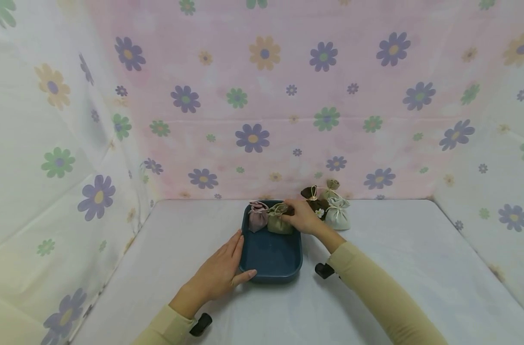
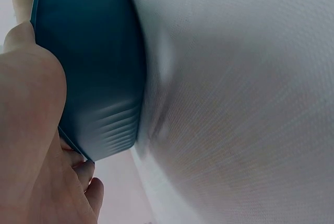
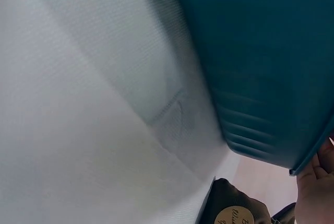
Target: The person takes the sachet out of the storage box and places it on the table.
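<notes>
A dark blue rectangular tray (image 1: pixel 270 258) lies on the table. At its far end a mauve drawstring pouch (image 1: pixel 258 219) sits beside an olive-green drawstring pouch (image 1: pixel 279 223). My right hand (image 1: pixel 304 218) reaches over the tray's far right rim and pinches the green pouch near its gathered neck; the fingertips are partly hidden. Along the tray's left side my left hand (image 1: pixel 219 268) rests against the rim, its fingers extended and its thumb at the near left corner. From the left wrist, the tray's ribbed outer wall (image 2: pixel 99 78) shows beside that hand.
Right of the tray stand a dark brown pouch (image 1: pixel 317 205), a whitish pouch (image 1: pixel 337 216) and a khaki pouch (image 1: pixel 331 188). A round label (image 3: pixel 234 215) shows on a dark pouch in the right wrist view. Flowered cloth (image 1: pixel 253 139) walls the table's back and sides.
</notes>
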Tool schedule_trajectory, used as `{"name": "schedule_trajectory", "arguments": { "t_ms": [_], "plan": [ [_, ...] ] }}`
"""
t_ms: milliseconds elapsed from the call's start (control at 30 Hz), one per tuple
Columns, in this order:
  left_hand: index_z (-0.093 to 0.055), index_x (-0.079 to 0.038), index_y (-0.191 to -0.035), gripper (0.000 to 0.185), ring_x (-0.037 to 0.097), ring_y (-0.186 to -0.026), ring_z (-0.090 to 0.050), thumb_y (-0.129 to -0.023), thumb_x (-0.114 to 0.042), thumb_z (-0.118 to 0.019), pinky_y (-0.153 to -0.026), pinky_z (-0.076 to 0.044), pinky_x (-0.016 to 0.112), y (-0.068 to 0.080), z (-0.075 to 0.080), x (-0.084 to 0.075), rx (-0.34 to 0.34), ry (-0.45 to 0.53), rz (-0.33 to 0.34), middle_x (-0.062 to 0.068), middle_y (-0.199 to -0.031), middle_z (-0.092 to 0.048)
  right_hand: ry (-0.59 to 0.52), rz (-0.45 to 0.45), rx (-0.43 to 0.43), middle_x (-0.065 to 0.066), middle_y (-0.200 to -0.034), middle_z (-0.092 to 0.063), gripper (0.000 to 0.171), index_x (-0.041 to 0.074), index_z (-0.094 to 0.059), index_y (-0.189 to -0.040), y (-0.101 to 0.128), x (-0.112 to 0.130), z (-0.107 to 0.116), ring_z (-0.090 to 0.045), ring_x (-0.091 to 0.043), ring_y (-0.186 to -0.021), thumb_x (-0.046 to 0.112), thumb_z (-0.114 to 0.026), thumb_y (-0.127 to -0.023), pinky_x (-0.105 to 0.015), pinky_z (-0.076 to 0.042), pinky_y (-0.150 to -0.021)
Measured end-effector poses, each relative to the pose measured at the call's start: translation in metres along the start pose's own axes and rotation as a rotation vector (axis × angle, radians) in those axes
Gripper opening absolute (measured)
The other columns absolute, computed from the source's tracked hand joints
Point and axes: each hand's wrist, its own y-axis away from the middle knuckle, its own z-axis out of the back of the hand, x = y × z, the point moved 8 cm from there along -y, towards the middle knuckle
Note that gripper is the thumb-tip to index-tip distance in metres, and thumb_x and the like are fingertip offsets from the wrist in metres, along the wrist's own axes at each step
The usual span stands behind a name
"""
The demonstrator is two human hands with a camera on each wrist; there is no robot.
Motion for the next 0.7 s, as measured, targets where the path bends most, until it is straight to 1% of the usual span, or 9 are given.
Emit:
{"name": "schedule_trajectory", "arguments": {
  "t_ms": [67, 167, 233, 300, 400, 533, 700],
  "plan": [
    [-0.018, 0.009, -0.16, 0.099, 0.035, -0.155, -0.02, -0.102, -0.069, -0.04, -0.122, -0.028, 0.048, 0.0, 0.0, 0.0, 0.003, 0.002, -0.001, 0.025, -0.169, -0.009, -0.021, 0.035, -0.02, -0.004, -0.083, -0.065, 0.009, 0.004, -0.068, -0.098, 0.001, 0.001, 0.003, -0.059, -0.014, -0.071, 0.009, -0.074, -0.093, -0.032, -0.049, -0.064],
    [-0.019, 0.009, -0.159, 0.099, 0.035, -0.155, -0.02, -0.102, -0.069, -0.04, -0.122, -0.028, 0.048, -0.001, 0.0, 0.0, 0.004, 0.007, -0.003, 0.025, -0.169, -0.009, -0.06, 0.043, -0.039, -0.002, -0.081, -0.062, 0.007, 0.005, -0.068, -0.094, 0.003, 0.001, 0.008, -0.057, -0.013, -0.07, 0.01, -0.074, -0.092, -0.03, -0.047, -0.062],
    [-0.019, 0.009, -0.159, 0.099, 0.035, -0.155, -0.02, -0.102, -0.069, -0.039, -0.122, -0.028, 0.048, -0.001, 0.0, 0.0, 0.006, 0.006, -0.002, 0.025, -0.169, -0.009, -0.087, 0.014, -0.035, -0.002, -0.083, -0.065, 0.008, 0.006, -0.07, -0.097, 0.004, 0.0, 0.011, -0.06, -0.013, -0.072, 0.012, -0.074, -0.093, -0.029, -0.05, -0.064],
    [-0.019, 0.009, -0.159, 0.1, 0.035, -0.155, -0.02, -0.101, -0.07, -0.038, -0.122, -0.028, 0.048, -0.001, 0.0, 0.0, 0.004, 0.003, -0.002, 0.024, -0.169, -0.008, -0.112, -0.027, -0.028, -0.002, -0.089, -0.069, 0.012, 0.007, -0.073, -0.102, 0.007, 0.0, 0.015, -0.065, -0.014, -0.079, 0.014, -0.074, -0.093, -0.029, -0.053, -0.068],
    [-0.018, 0.008, -0.16, 0.1, 0.035, -0.155, -0.019, -0.101, -0.071, -0.037, -0.123, -0.027, 0.048, -0.002, -0.001, 0.001, 0.002, -0.003, -0.001, 0.024, -0.169, -0.008, -0.145, -0.058, -0.019, -0.005, -0.09, -0.071, 0.011, 0.006, -0.073, -0.101, 0.01, 0.002, 0.022, -0.067, -0.017, -0.08, 0.014, -0.074, -0.094, -0.031, -0.054, -0.068],
    [-0.018, 0.008, -0.16, 0.101, 0.034, -0.156, -0.018, -0.101, -0.071, -0.037, -0.123, -0.027, 0.048, -0.002, -0.003, 0.002, 0.001, -0.002, 0.0, 0.023, -0.17, -0.007, -0.179, -0.076, -0.024, -0.005, -0.09, -0.07, 0.008, 0.006, -0.072, -0.099, 0.013, 0.005, 0.03, -0.065, -0.017, -0.078, 0.011, -0.075, -0.094, -0.03, -0.053, -0.066],
    [-0.017, 0.008, -0.16, 0.101, 0.035, -0.156, -0.017, -0.101, -0.071, -0.037, -0.123, -0.026, 0.048, -0.002, -0.004, 0.002, -0.001, 0.003, 0.0, 0.024, -0.17, -0.007, -0.213, -0.087, -0.025, -0.009, -0.098, -0.072, 0.015, 0.002, -0.073, -0.107, 0.018, 0.012, 0.039, -0.069, -0.019, -0.087, 0.009, -0.074, -0.095, -0.03, -0.056, -0.072]
  ]
}}
